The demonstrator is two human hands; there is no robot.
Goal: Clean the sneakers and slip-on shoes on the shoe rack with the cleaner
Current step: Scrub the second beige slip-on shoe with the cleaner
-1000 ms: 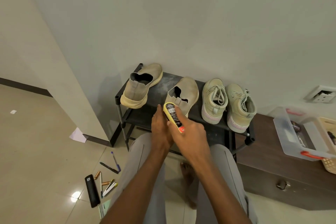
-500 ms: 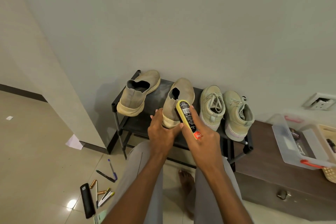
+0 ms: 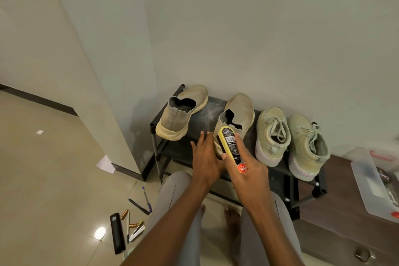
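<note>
The right hand [image 3: 248, 170] gripped the cleaner [image 3: 231, 147] against the heel of the slip-on shoe [image 3: 237, 112] on the shoe rack [image 3: 280, 170]; the left hand [image 3: 205, 157], fingers straight, steadied that heel.

two slip-on shoes [image 3: 182, 112] [image 3: 237, 114], two sneakers [image 3: 272, 134] [image 3: 306, 147], one cleaner [image 3: 232, 147]

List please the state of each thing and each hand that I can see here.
cleaner: held in right hand, against heel of right slip-on
right slip-on: on rack, being cleaned
left slip-on: on rack, untouched
sneakers: on rack, laced
left hand: open, steadying right slip-on
right hand: gripping cleaner
</note>
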